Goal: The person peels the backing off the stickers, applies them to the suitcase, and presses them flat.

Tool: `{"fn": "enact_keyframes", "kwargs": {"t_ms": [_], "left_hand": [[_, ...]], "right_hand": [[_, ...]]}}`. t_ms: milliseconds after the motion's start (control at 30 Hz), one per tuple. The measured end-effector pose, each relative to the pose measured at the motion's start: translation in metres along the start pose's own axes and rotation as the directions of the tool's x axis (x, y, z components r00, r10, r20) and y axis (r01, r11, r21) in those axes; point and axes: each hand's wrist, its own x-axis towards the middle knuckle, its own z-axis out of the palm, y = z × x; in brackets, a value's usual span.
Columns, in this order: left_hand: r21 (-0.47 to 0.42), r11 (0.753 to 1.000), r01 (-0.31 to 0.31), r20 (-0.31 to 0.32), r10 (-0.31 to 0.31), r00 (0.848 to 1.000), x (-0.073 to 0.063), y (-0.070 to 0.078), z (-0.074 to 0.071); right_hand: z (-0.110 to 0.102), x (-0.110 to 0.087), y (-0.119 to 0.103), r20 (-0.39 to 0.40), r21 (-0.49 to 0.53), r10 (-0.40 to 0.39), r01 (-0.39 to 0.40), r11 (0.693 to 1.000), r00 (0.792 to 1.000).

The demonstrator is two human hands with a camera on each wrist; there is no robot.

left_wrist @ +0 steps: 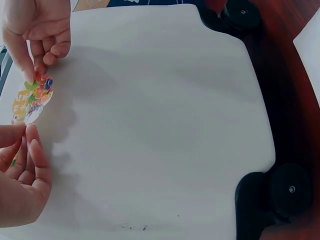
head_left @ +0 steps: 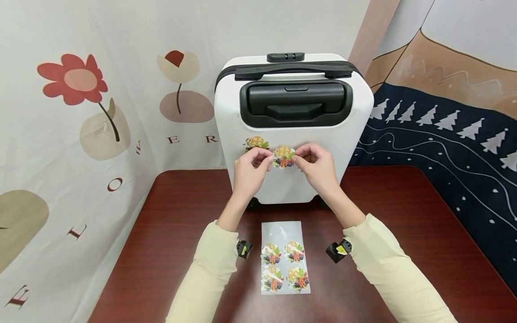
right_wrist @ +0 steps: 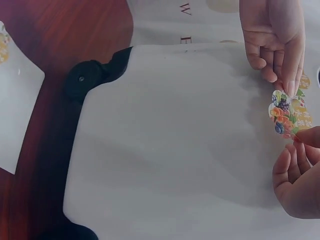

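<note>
A fruit-patterned sticker is held between my two hands in front of the white suitcase. My left hand pinches its left edge between thumb and forefinger, while my right hand pinches the right edge. In the left wrist view the sticker looks tilted near the suitcase face; whether it touches cannot be told. Another fruit sticker is on the suitcase just above my left hand and is partly covered by it. The right wrist view shows the held sticker with fingertips at opposite edges.
On the red-brown table lies a white sticker sheet bearing several fruit stickers. The suitcase stands upright on black wheels, with a black handle above my hands. Printed cloths hang behind: a flowered one and a dark one with trees.
</note>
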Motion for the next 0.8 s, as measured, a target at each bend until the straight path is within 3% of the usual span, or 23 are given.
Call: {"fn": "enact_keyframes", "kwargs": {"t_ms": [433, 800], "left_hand": [[-0.013, 0.998, -0.06, -0.069, 0.059, 0.996, 0.007, 0.009, 0.003], [0.045, 0.995, -0.094, -0.167, 0.101, 0.981, 0.01, 0.01, 0.012]], "right_hand": [[0.002, 0.005, -0.005, -0.087, -0.017, -0.023, 0.021, 1.0, 0.996], [0.015, 0.004, -0.007, -0.222, -0.13, -0.102, 0.074, 0.989, 0.97]]}}
